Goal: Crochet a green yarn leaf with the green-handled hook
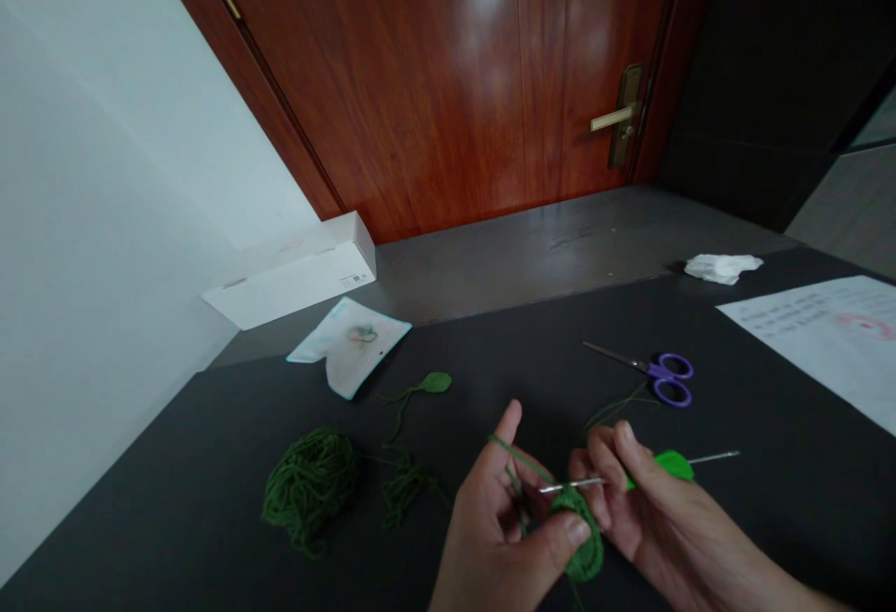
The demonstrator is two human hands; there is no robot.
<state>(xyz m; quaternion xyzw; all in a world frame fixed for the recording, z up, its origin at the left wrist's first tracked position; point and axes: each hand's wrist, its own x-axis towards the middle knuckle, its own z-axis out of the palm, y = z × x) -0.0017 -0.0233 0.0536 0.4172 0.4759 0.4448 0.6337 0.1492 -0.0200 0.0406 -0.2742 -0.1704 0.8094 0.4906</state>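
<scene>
I'm pinching the green crochet piece (588, 556) in the left hand (498, 537), likely steadying it for the hook (673, 465) the right hand (634, 495) is gripping to its right.

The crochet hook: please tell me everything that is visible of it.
The crochet hook has a bright green grip and silvery, metal-looking shafts showing at both ends. The right hand holds it, partly covering the grip. Nearly level, it rises slightly rightward; its left end lies at the top edge of the green crocheted piece in the left hand.
</scene>
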